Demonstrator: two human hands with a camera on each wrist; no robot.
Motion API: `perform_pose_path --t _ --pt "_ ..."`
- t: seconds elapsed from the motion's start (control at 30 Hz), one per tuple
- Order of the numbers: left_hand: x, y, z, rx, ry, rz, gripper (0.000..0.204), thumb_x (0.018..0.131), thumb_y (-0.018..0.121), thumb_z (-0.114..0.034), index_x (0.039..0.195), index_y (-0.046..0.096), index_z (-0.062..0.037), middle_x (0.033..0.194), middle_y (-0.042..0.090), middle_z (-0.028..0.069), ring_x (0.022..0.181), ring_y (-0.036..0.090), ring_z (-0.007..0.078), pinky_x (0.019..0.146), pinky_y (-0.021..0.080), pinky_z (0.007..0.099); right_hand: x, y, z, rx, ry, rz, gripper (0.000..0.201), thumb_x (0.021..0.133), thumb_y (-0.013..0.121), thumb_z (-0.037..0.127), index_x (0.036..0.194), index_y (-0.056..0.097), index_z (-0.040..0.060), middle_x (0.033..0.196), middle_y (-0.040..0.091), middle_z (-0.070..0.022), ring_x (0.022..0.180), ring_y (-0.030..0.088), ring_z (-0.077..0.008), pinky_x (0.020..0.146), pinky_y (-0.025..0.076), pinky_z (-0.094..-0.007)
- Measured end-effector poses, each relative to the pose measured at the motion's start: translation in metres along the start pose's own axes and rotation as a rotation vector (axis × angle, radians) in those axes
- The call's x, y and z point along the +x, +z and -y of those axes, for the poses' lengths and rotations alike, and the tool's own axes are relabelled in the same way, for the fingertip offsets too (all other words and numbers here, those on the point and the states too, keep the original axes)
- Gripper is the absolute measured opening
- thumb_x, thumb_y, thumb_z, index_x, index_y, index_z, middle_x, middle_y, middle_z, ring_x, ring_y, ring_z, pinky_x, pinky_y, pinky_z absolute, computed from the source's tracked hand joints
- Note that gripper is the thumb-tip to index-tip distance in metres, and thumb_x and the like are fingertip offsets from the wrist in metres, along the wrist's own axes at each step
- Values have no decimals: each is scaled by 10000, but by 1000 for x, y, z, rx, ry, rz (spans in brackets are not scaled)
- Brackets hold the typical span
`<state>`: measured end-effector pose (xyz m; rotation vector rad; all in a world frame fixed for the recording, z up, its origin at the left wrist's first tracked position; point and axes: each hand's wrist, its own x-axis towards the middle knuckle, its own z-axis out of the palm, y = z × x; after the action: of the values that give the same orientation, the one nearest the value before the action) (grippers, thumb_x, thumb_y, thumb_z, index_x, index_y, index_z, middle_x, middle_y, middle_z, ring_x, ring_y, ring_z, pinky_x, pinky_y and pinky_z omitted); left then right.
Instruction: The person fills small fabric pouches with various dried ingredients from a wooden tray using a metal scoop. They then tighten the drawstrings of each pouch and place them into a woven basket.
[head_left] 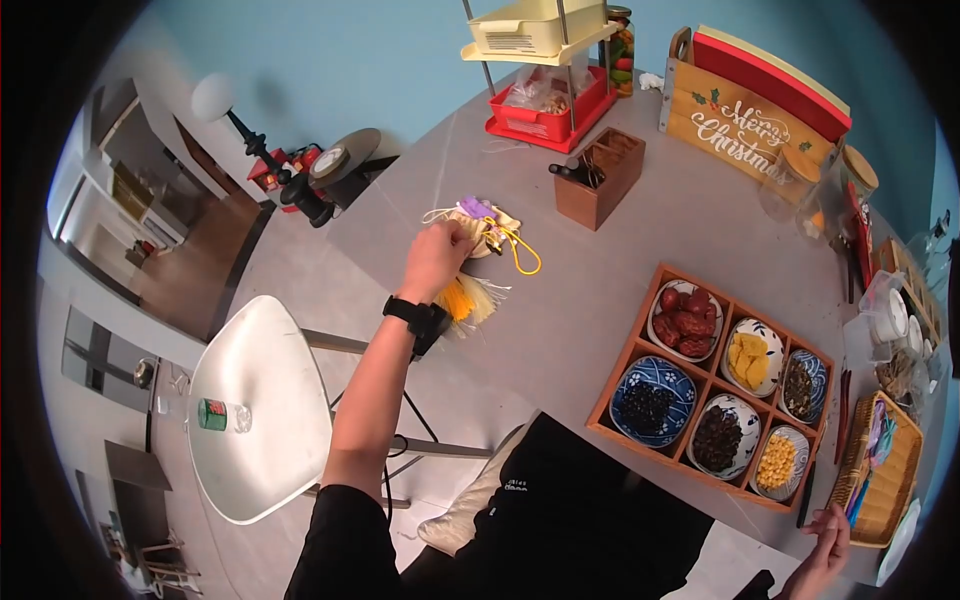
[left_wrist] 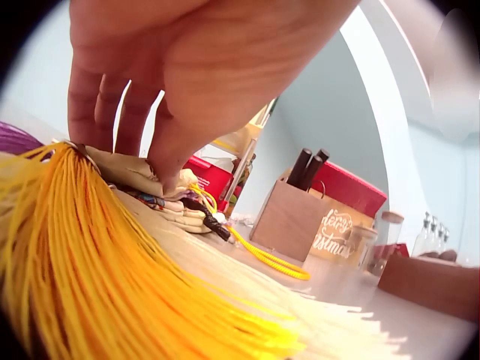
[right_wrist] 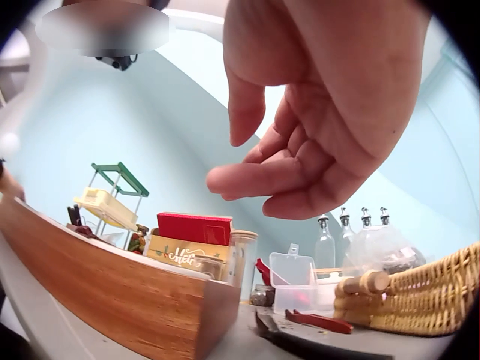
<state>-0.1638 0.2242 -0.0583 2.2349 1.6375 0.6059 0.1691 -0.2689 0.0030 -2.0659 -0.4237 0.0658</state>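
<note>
My left hand [head_left: 437, 262] reaches down to a small heap of drawstring sachets at the table's left side. In the left wrist view, its thumb and fingertips pinch beige cloth of a tasselled sachet [left_wrist: 129, 171]. An orange-yellow tassel [left_wrist: 97, 240] and cream strands hang out below the hand, while a yellow cord [head_left: 530, 262] loops to the right. Purple fabric or fringe [head_left: 476, 207] shows beyond the fingers. Holding nothing, my right hand [head_left: 822, 550] hangs with loosely bent fingers near the wicker basket [head_left: 878, 490] and the corner of the compartment tray.
A wooden divided tray [head_left: 606, 405] holds bowls of dates, beans and other dried foods. Behind the sachets stand a wooden pen box [head_left: 590, 200], a tiered rack [head_left: 545, 125] and a Christmas crate [head_left: 720, 120]. A white chair [head_left: 265, 370] is at the left.
</note>
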Motion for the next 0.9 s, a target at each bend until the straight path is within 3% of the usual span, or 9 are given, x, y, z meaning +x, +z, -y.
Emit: perform_pose_path --t 0.1,0.17,0.33,0.4,0.47,0.53,0.6,0.67,0.9 --pt "-8 -15 -5 -127 -48 -176 125 808 656 -120 858 643 -7 841 656 183 840 632 347 743 490 394 -7 12 10 105 -54 28 263 938 574 159 1058 674 -53 844 678 -125 795 615 -177 805 475 -303" --pt "-26 -38 -5 -180 171 -404 79 832 633 -58 869 626 11 846 659 159 813 635 317 737 484 377 -10 12 12 129 -91 74 259 939 572 153 1057 672 -55 843 677 -124 789 614 -178 788 479 -303" --pt "-102 -91 -46 -263 317 -439 54 842 610 14 895 620 20 893 663 115 817 636 266 738 485 333 -12 21 35 166 -173 200 241 939 572 132 1041 671 -63 849 674 -127 779 613 -184 758 487 -304" --pt "-131 -98 -58 -258 376 -418 64 835 617 21 899 622 19 921 666 109 839 642 255 751 490 321 -15 35 54 188 -301 419 230 937 565 119 1022 670 -66 863 678 -129 782 615 -186 755 485 -304" --pt "-156 -98 -73 -426 501 -246 78 826 643 -4 903 632 5 960 670 132 884 649 269 788 506 337 -22 57 82 159 -532 551 234 939 546 112 1009 664 -77 891 680 -140 781 614 -184 744 482 -304" --pt "-172 -96 -90 -470 608 -92 98 811 669 -33 899 644 1 987 668 147 913 651 285 806 518 368 -23 72 93 116 -750 681 373 818 694 164 1151 630 9 1009 636 -135 782 618 -199 719 485 -307" --pt "-183 -84 -107 -497 713 22 115 789 684 -45 897 665 -11 966 663 125 902 653 280 772 528 354 -34 91 115 180 -844 738 382 698 773 85 1053 654 11 1038 636 -149 776 643 -230 673 509 -311" --pt "-193 -73 -120 -487 757 117 131 772 697 -41 897 663 -18 965 658 112 902 652 284 761 528 359 -37 106 113 229 -955 808 366 836 709 175 1169 626 47 1031 634 -81 773 622 -206 678 497 -292" --pt "-203 -44 -151 -691 692 530 79 832 665 -44 898 627 -23 961 663 128 866 657 288 743 530 354 -43 118 87 146 -959 756 228 795 738 157 973 640 54 881 595 -56 693 610 -228 577 484 -339"
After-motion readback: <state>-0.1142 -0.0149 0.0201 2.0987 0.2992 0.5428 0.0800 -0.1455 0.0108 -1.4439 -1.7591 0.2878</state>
